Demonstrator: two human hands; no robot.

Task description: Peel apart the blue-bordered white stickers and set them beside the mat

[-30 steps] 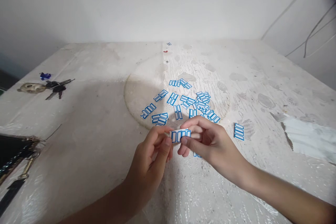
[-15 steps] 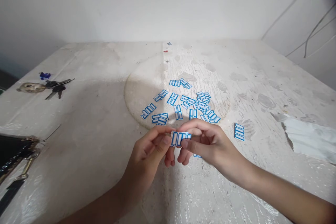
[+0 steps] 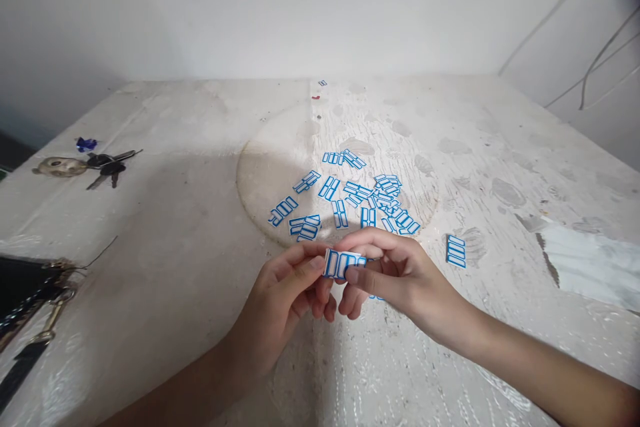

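Observation:
Low in the centre, a small stack of white paper pieces with blue outlines is pinched between both hands. My left hand grips its left edge with thumb and fingers. On the right side, my right hand holds the stack, its thumb lying across the front face. How many pieces are in the stack I cannot tell. Beyond the fingers, many similar blue-outlined pieces lie scattered, thickest in a heap toward the right. One single piece lies apart, right of my right hand. Another is partly hidden under that hand.
A plastic-covered table reaches back to a pale wall. Keys with a fob and a blue wrapper lie at the left. A black bag with a metal clasp is nearer. Crumpled white paper lies at the right.
My left thumb and fingers have shifted slightly at the stack's left edge, and the left fingers below it are curled a little more. The scattered pieces have stayed put.

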